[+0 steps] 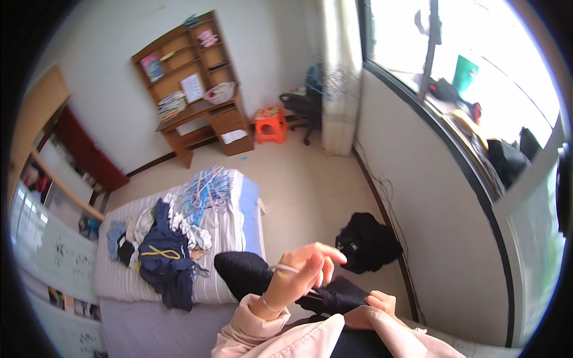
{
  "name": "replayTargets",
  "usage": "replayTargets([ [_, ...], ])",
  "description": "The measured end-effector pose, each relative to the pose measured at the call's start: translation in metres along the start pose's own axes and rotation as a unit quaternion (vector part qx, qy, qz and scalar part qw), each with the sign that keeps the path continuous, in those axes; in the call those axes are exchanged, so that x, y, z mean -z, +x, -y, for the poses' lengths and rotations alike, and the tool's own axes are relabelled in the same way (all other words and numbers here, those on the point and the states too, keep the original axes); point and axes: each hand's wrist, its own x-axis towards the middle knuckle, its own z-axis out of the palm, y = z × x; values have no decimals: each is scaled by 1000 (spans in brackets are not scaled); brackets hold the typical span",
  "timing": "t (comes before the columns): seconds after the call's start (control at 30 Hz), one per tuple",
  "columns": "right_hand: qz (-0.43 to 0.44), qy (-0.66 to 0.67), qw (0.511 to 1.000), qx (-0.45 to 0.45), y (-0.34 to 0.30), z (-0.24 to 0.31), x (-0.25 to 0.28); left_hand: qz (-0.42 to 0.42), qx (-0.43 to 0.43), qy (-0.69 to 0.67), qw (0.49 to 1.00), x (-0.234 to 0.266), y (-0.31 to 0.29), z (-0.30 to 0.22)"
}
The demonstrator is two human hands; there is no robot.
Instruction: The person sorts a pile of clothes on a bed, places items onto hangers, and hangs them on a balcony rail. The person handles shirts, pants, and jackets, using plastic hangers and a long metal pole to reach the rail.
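Our left hand (303, 269) curls loosely, contents unclear. Our right hand (382, 302) (half hidden) touches fuzzy black fabric (344, 292); we can't tell its grip.

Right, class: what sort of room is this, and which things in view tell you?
Most likely a bedroom in a home: there is a bed with striped bedding, a heap of clothes lying on it, and a wooden desk with shelves above.

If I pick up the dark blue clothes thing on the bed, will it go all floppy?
The dark blue garment would probably flop, since it lies in soft creases. Lifting might drag other clothes along, as they're heaped against it.
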Motion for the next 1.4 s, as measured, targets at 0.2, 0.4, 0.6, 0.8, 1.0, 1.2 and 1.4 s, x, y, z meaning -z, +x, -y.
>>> replayTargets([
  [0.2, 83, -81, 992, 45, 108, -38, 22, -76, -6, 6, 997, 23, 74, 2],
  [0.4, 52, -59, 985, 151, 222, -36, 29, -122, -50, 15, 991, 42, 128, -7],
  [0.6, -10, 5, 994, 109, 309, -46, 7, -168, -106, -11, 980, 83, 183, -7],
  [0.8, -76, 79, 992, -70, 371, -39, 8, -327, -249, 363, 836, 154, 170, 48],
  [1.0, -109, -22, 994, 14, 415, -26, 16, -571, -46, 370, 731, 202, 150, 135],
  [1.2, -67, 174, 982, -41, 426, -25, -3, -643, -58, 254, 720, 209, 156, 166],
  [1.4, -94, 314, 928, -176, 429, -49, -13, -585, 31, 359, 727, 219, 142, 196],
])
